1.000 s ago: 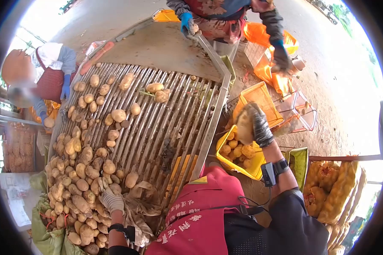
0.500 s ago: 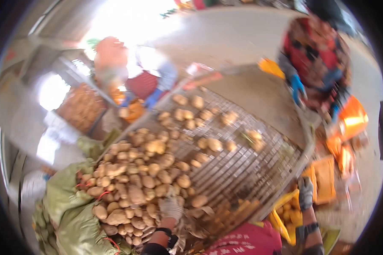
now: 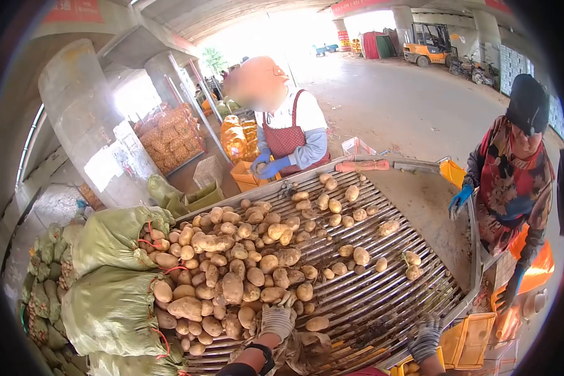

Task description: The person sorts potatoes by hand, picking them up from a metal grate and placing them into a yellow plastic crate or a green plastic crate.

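The left hand [image 3: 277, 321], in a striped glove, rests at the near edge of the heaped potatoes [image 3: 233, 287], fingers partly bent; whether it grips one cannot be told. A crumpled cloth [image 3: 311, 349] lies just right of it. The right hand [image 3: 425, 337] is at the frame's rim [image 3: 474, 250], its fingers loosely bent, with nothing visible in it; below it stands a yellow crate [image 3: 442, 360], probably set there for easy reach. An oblong potato [image 3: 317, 323] lies just right of the left hand, its long axis roughly left to right; those in the heap point every way. Left of that hand, green sacks [image 3: 109, 304] face the heap with their mouths, presumably so the contents spill onto the slatted surface [image 3: 382, 307]. The raised rim likely stops rolling. Farther out, beyond the left hand, a co-worker [image 3: 294, 131] holds something above an orange crate [image 3: 244, 178]; another person [image 3: 514, 169] stands beyond the right hand.
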### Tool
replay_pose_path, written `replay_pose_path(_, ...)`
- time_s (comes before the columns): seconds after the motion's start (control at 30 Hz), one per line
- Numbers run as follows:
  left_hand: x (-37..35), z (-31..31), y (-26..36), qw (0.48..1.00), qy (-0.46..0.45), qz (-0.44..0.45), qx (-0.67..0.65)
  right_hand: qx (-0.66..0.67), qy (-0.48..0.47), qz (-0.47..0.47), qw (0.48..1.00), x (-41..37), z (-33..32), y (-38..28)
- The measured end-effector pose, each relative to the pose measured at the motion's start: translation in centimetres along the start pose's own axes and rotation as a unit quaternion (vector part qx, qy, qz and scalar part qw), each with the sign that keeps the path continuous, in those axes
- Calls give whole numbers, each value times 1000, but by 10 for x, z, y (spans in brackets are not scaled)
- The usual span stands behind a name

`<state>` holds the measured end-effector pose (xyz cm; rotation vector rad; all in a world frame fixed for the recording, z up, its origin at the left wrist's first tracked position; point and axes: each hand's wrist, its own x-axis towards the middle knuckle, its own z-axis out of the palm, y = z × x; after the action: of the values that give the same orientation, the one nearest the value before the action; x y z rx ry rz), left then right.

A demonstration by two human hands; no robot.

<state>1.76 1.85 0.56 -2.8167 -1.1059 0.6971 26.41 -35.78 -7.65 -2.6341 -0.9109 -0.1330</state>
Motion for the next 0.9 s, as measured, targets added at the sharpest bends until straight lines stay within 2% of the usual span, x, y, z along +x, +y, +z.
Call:
replay_pose_path(0.1, 0, 9, -3, 999, 46, 5, -23, 79, -43, -52, 995, 9, 2, -17)
replay_pose_path(0.17, 1, 15, -3, 998, 63, 1, -23, 109, -35, 48, 992, 12, -2, -26)
replay_pose_path(0.23, 0, 13, -2, 996, 81, 5, -37, 93, -12, 25, 995, 13, -1, -24)
replay_pose_path(0.3, 1, 18, -2, 993, 100, 5, -62, 38, -74, 39, 996, 14, -4, -25)
replay_pose_path(0.37, 2, 22, -3, 989, 119, 2, -86, 30, -64, 29, 997, 14, 2, -21)
replay_pose_path(0.5, -11, 12, 3, 986, 147, -2, -81, 14, -71, 19, 997, 16, 0, -21)
replay_pose_path(0.57, -21, 12, 1, 983, 164, -6, -87, -1, -92, 54, 994, 16, -4, -27)
replay_pose_path(0.63, -32, 14, 0, 974, 220, 22, -50, -17, -86, 49, 995, 17, 0, -24)
replay_pose_path(0.67, -40, 11, 2, 991, 124, 13, -48, -33, -84, 46, 995, 17, 4, -20)
replay_pose_path(0.7, -57, 12, 3, 990, 128, 10, -57, -49, -84, 42, 994, 19, 6, -17)
replay_pose_path(0.77, -91, 20, -4, 963, 266, 40, 13, -75, -120, 45, 989, 29, 16, -7)
replay_pose_path(0.8, -106, 19, -12, 978, 202, 52, -1, -75, -89, 30, 993, 32, 27, 1)
replay_pose_path(0.83, -115, 22, -20, 980, 193, 52, -3, -75, -64, 18, 995, 23, 32, 0)
replay_pose_path(0.9, -140, 35, -28, 979, 174, -1, -107, -94, -40, 24, 994, 23, 45, 10)
